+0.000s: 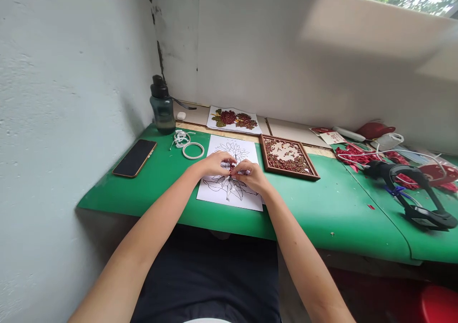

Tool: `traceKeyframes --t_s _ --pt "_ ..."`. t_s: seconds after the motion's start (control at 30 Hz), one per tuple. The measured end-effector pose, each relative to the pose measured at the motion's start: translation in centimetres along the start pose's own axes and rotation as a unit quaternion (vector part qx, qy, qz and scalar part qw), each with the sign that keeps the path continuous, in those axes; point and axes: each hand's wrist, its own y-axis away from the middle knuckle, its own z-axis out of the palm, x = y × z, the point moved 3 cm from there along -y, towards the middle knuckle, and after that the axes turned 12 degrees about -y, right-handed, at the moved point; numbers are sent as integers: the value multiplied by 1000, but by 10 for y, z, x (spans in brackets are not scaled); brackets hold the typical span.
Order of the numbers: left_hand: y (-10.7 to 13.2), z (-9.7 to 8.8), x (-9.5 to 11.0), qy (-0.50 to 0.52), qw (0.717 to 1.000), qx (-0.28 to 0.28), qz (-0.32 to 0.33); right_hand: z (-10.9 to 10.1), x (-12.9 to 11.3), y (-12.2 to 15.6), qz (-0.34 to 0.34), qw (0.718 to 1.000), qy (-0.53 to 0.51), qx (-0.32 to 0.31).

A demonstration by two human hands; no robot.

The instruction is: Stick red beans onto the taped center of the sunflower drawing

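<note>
A white sheet with a black line drawing of a flower (214, 194) lies on the green table. Over its middle my left hand (216, 164) curls, fingertips brought together close to a few small dark red pieces (232, 167) on the drawing. Opposite it, my right hand (251, 176) is closed in a pinch at the same spot; whatever lies between the fingertips is too small to name. To the right is a brown-framed tray (290, 171) holding many small reddish-brown beads or beans. Behind the sheet, another paper (212, 121) bears dark red and green flower shapes made of similar small pieces.
On the left are a phone (135, 158), a dark water bottle (162, 107), a white ring like a tape roll (193, 151) and a tangled white cord (182, 138). Black headgear (418, 189), white cables and red crumpled material (358, 157) occupy the right side.
</note>
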Motion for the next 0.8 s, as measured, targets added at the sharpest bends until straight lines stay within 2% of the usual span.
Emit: traceKeyframes --t_s 0.8 --pt "0 -2 3 -8 1000 -7 0 2 -16 0 -2 998 57 -23"
